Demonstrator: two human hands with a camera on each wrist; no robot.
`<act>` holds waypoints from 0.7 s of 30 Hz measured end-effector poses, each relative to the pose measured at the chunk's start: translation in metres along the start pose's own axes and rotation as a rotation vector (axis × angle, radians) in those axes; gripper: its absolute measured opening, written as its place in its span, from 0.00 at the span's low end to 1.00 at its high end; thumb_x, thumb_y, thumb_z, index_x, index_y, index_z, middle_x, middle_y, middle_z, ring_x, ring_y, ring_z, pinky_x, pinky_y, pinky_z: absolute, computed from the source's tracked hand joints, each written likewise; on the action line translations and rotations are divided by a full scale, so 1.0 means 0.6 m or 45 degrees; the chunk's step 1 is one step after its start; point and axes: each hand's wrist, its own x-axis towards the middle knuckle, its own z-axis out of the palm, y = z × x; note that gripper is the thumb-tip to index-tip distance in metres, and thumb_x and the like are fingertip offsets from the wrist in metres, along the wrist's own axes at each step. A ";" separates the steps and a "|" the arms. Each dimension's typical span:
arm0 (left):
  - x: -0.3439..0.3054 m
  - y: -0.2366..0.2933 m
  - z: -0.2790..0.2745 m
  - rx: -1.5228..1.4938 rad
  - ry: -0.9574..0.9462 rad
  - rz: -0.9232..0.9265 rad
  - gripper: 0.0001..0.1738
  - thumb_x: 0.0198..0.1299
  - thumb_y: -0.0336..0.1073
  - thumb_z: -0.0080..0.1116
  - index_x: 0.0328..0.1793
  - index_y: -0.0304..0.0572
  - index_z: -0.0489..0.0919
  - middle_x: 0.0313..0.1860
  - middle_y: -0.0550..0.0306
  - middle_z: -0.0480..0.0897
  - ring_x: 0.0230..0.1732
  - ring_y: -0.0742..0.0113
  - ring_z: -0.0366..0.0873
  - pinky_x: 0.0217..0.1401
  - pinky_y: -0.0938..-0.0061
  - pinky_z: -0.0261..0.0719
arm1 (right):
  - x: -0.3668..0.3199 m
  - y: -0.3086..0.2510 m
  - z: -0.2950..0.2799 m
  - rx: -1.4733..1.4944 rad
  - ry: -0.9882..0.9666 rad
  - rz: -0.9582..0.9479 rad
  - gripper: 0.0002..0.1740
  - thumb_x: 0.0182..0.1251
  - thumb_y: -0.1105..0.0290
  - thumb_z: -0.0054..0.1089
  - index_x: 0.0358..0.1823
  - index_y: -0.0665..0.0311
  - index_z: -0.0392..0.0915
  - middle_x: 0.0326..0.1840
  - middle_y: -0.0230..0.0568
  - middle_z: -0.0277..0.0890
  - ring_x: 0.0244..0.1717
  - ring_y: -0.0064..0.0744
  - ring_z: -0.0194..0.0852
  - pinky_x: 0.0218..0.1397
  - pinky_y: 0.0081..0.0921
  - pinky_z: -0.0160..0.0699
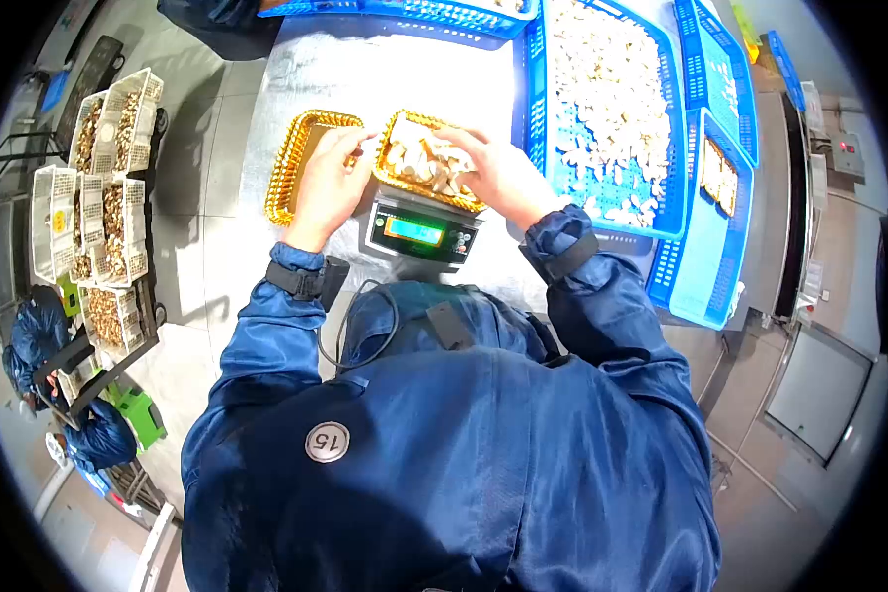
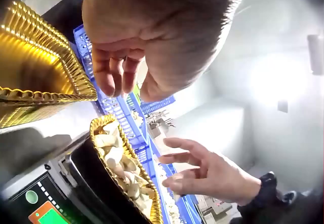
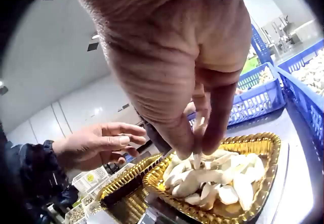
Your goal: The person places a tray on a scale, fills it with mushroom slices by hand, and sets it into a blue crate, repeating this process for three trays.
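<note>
A gold woven-look basket (image 1: pixel 434 196) of sliced mushrooms (image 3: pixel 223 178) sits on a digital scale (image 1: pixel 375 240) with a lit display. My right hand (image 1: pixel 508 178) is over its right side, fingers pointing down close above the slices. In the right wrist view a pale sliver shows between thumb and finger; I cannot tell whether it is held. To the left stands a second gold basket (image 1: pixel 286 173), bare inside where it shows. My left hand (image 1: pixel 331 187) hovers between the two baskets, its fingers loosely bent with nothing in them.
A large blue crate (image 1: pixel 538 118) of mushroom pieces stands at the right of the metal table (image 1: pixel 306 74). Beside it, another blue crate (image 1: pixel 696 276) holds a filled gold basket (image 1: pixel 718 178). White crates (image 1: pixel 44 222) stand at far left, near other people.
</note>
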 end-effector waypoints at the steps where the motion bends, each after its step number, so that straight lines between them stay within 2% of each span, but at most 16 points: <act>1: 0.002 0.002 0.000 0.011 -0.001 -0.007 0.20 0.71 0.30 0.63 0.68 0.48 0.84 0.63 0.54 0.81 0.47 0.71 0.82 0.47 0.78 0.83 | -0.001 -0.012 -0.026 0.073 -0.133 0.168 0.29 0.69 0.69 0.65 0.73 0.52 0.75 0.64 0.55 0.78 0.60 0.58 0.82 0.64 0.45 0.82; 4: 0.007 -0.003 0.004 0.021 0.025 -0.013 0.20 0.71 0.29 0.62 0.68 0.48 0.84 0.62 0.55 0.81 0.47 0.71 0.81 0.47 0.78 0.82 | -0.009 -0.006 -0.035 0.202 -0.094 0.185 0.29 0.71 0.68 0.65 0.74 0.54 0.73 0.64 0.56 0.79 0.60 0.60 0.82 0.63 0.44 0.82; 5: 0.008 -0.004 0.001 0.008 0.030 0.021 0.20 0.71 0.29 0.63 0.68 0.48 0.84 0.61 0.55 0.81 0.48 0.72 0.81 0.47 0.78 0.83 | -0.013 0.009 -0.028 0.128 0.010 0.057 0.29 0.73 0.68 0.64 0.75 0.55 0.71 0.62 0.56 0.80 0.59 0.59 0.82 0.62 0.44 0.82; 6: 0.011 0.003 -0.004 0.000 0.015 -0.027 0.20 0.70 0.30 0.61 0.67 0.45 0.84 0.64 0.49 0.80 0.57 0.58 0.84 0.52 0.70 0.88 | -0.015 0.023 -0.029 0.086 0.120 0.083 0.29 0.73 0.68 0.64 0.75 0.55 0.70 0.61 0.56 0.80 0.58 0.58 0.82 0.62 0.43 0.82; 8: 0.019 0.016 -0.018 0.109 0.061 0.039 0.19 0.71 0.31 0.61 0.66 0.44 0.84 0.63 0.49 0.81 0.57 0.58 0.84 0.52 0.70 0.87 | -0.020 0.061 -0.034 0.007 0.337 0.131 0.30 0.74 0.69 0.63 0.76 0.56 0.69 0.60 0.55 0.81 0.58 0.57 0.83 0.61 0.43 0.82; 9: 0.022 0.010 -0.020 0.119 0.118 0.074 0.18 0.71 0.30 0.61 0.66 0.45 0.84 0.62 0.50 0.82 0.55 0.60 0.84 0.52 0.71 0.87 | -0.019 0.067 -0.036 0.144 0.485 0.082 0.28 0.74 0.72 0.63 0.74 0.59 0.71 0.59 0.53 0.82 0.57 0.53 0.84 0.60 0.43 0.83; 10: 0.022 0.007 -0.026 0.103 0.120 0.050 0.18 0.71 0.30 0.61 0.65 0.45 0.84 0.62 0.51 0.82 0.54 0.61 0.84 0.52 0.72 0.86 | -0.030 0.068 -0.062 0.171 0.379 0.234 0.27 0.73 0.75 0.64 0.72 0.60 0.72 0.56 0.52 0.83 0.54 0.48 0.85 0.58 0.40 0.83; 12: 0.026 0.008 -0.036 0.063 0.125 0.004 0.18 0.71 0.30 0.61 0.65 0.46 0.85 0.62 0.52 0.82 0.53 0.63 0.84 0.53 0.73 0.86 | -0.044 0.087 -0.058 0.320 0.462 0.207 0.25 0.73 0.77 0.63 0.70 0.61 0.74 0.53 0.51 0.84 0.51 0.44 0.86 0.56 0.37 0.84; 15: 0.030 0.008 -0.040 0.105 0.144 0.031 0.18 0.72 0.30 0.61 0.65 0.47 0.85 0.62 0.52 0.81 0.51 0.65 0.83 0.52 0.74 0.85 | -0.060 0.105 -0.055 0.273 0.456 0.157 0.23 0.74 0.76 0.61 0.69 0.62 0.75 0.49 0.50 0.85 0.48 0.41 0.86 0.55 0.35 0.85; 18: 0.029 0.015 -0.039 0.106 0.097 0.009 0.18 0.71 0.30 0.61 0.66 0.46 0.85 0.62 0.51 0.81 0.52 0.65 0.83 0.53 0.74 0.85 | -0.072 0.100 -0.051 0.355 0.401 0.216 0.21 0.74 0.76 0.60 0.67 0.62 0.77 0.49 0.50 0.87 0.48 0.43 0.88 0.55 0.36 0.86; 19: 0.029 0.017 -0.037 0.102 0.077 -0.002 0.18 0.71 0.30 0.61 0.66 0.46 0.85 0.62 0.51 0.81 0.53 0.64 0.83 0.53 0.74 0.85 | -0.070 0.063 -0.083 0.232 0.273 0.332 0.21 0.73 0.76 0.60 0.67 0.63 0.78 0.50 0.52 0.87 0.50 0.46 0.89 0.56 0.37 0.86; 21: 0.028 0.014 -0.033 0.138 0.084 0.049 0.18 0.71 0.29 0.61 0.66 0.45 0.84 0.62 0.51 0.81 0.53 0.63 0.83 0.53 0.74 0.86 | -0.073 0.066 -0.076 0.222 0.273 0.315 0.21 0.73 0.75 0.60 0.66 0.62 0.79 0.51 0.52 0.88 0.51 0.48 0.89 0.56 0.38 0.86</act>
